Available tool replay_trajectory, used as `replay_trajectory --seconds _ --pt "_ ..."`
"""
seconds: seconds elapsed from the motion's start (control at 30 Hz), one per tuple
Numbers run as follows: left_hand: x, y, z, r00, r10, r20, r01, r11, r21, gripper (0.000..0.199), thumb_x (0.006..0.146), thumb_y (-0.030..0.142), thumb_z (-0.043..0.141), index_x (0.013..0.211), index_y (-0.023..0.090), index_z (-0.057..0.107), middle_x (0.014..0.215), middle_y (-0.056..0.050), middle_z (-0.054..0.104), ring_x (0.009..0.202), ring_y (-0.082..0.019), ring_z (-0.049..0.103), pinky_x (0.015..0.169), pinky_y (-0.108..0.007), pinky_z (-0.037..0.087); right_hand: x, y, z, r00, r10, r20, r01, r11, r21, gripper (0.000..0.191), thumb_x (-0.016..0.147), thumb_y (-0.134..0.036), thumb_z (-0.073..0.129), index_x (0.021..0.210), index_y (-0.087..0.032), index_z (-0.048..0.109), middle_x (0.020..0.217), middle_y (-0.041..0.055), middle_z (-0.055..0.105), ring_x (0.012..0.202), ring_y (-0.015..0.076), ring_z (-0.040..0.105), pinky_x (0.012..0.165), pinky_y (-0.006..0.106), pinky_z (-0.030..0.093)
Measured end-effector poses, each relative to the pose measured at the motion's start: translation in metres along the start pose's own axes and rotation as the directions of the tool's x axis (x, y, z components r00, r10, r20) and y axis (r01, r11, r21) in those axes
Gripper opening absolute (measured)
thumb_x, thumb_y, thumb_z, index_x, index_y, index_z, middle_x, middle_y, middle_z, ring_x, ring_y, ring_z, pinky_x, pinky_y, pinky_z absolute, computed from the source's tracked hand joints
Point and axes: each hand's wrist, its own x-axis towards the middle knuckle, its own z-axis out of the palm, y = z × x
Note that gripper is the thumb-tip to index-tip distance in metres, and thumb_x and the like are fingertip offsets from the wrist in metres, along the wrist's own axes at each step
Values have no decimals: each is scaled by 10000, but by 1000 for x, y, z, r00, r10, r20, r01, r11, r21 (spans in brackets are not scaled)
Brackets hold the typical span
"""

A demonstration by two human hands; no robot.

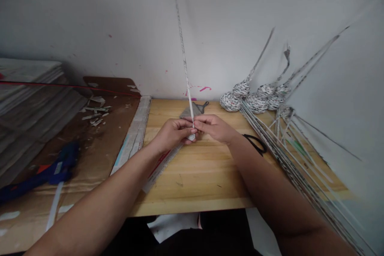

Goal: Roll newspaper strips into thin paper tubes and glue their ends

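Observation:
Both hands meet above the wooden table (192, 176), near its middle. A long thin rolled paper stick (182, 44) rises from between them, leaning slightly left against the wall behind. My left hand (177, 132) is closed around the lower end of the stick, where a small whitish paper piece (191, 137) shows under the fingers. My right hand (212, 127) pinches the stick just above, its fingertips touching those of my left hand. A printed paper strip (159, 170) lies below my left hand, partly hidden by it. Behind the hands sits a grey flat object (196, 109).
Woven paper gourd shapes (257, 103) stand at the back right, beside a bundle of long paper sticks (288, 168). Black scissor handles (255, 144) lie near my right forearm. On the left are a blue glue gun (61, 164), cardboard (102, 148) with paper scraps and stacked newspapers (30, 108).

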Motion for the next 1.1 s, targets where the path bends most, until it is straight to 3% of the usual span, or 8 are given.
replay_trajectory --seconds 0.2,0.37,0.63,0.93,1.1 --pt "0 -1 0 998 -45 42 44 999 21 286 693 379 777 854 145 740 833 -61 726 760 -161 655 670 -273 547 2 8 4 999 48 -23 -42 978 206 267 796 -404 706 857 -144 695 683 -7 637 599 100 579 619 246 490" --pt "-1 1 3 995 -88 39 87 996 18 306 696 379 778 889 145 741 825 -62 733 770 -164 662 701 -282 538 3 10 6 991 125 -41 -107 948 300 285 756 -405 747 815 -133 689 634 4 653 565 97 590 553 220 471" --pt "-1 0 1 993 -76 86 67 992 107 272 701 385 764 833 147 746 799 -59 721 739 -159 641 665 -274 521 4 7 2 973 212 -96 -192 964 185 345 643 -437 808 685 -130 657 536 -36 566 441 49 417 412 189 284" --pt "1 -2 -2 991 -82 105 45 949 311 228 722 364 723 798 150 733 732 -32 695 625 -133 602 601 -257 482 3 10 -2 980 192 -40 -191 981 33 305 677 -421 777 720 -132 691 656 5 654 577 98 544 536 224 407" --pt "1 0 1 999 -40 -22 45 935 352 217 665 290 757 799 146 663 651 -2 651 560 -125 576 541 -242 459 3 7 -1 986 122 -113 -126 992 -25 222 736 -358 731 712 -145 672 633 -4 646 577 103 561 547 224 430"
